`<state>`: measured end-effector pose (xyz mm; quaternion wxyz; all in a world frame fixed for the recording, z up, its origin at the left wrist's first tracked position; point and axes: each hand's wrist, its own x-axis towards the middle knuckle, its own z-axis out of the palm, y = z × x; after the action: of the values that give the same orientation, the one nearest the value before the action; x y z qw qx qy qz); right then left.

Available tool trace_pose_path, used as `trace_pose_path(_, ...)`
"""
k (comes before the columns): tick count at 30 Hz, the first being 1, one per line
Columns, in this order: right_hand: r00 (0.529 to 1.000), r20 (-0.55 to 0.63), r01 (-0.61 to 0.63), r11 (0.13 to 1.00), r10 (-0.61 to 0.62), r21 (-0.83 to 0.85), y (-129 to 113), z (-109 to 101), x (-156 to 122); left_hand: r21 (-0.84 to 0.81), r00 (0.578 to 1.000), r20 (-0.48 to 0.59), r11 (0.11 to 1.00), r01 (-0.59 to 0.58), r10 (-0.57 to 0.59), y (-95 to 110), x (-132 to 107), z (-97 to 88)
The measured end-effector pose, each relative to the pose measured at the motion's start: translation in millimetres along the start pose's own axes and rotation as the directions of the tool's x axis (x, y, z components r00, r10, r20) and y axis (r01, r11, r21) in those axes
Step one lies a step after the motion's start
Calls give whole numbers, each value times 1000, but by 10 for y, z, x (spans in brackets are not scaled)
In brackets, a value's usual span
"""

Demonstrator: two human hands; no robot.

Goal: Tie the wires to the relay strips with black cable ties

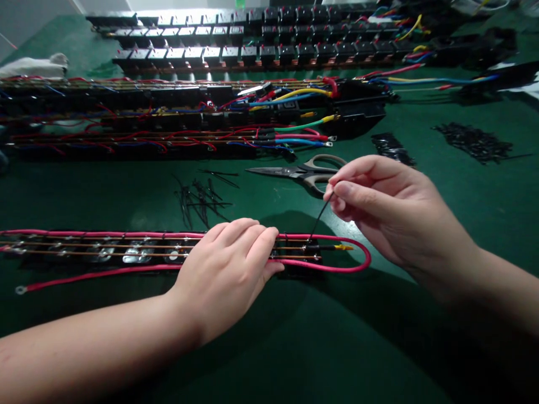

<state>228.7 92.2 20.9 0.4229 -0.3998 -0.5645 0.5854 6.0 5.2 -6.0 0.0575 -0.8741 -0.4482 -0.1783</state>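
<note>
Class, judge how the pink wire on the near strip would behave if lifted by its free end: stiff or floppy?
Probably bendy yet springy: the pink wire holds a smooth U-bend past the strip without kinking. It is likely light, since it looks thin. Its free end with the ring terminal lies loose on the mat and would probably droop.

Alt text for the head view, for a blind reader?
The left hand presses on a long socket strip edged by a pink wire, while the right hand pinches a thin black cable tie rising from the strip's end. Scissors and more wired strips lie behind on the green mat.
</note>
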Motion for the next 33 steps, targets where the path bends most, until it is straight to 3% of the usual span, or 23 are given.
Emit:
trace_pose_path(3,999,37,-19,995,22,-94,-8,31,-28,-20,1000,16,1000,11,-11,44,11,-7)
trace_pose_path(12,992,88,117,933,-92,-342,8,23,-75,-55,996,83,998,33,-28,163,51,-73)
trace_pose_path(17,967,236,196,880,-99,-432,3,6,-109,-76,987,159,997,8,5,116,107,-120)
trace_pose_path(22,923,370,273,853,-102,-444,26,-18,-89,-123,986,160,992,-26,46,35,93,-92)
trace_pose_path(28,820,550,445,781,-158,-439,132,-26,-50,-122,987,136,990,-66,83,14,44,-38)
trace_pose_path(33,836,538,399,795,-110,-457,190,-30,-48,-103,989,80,988,-113,121,13,31,-66)
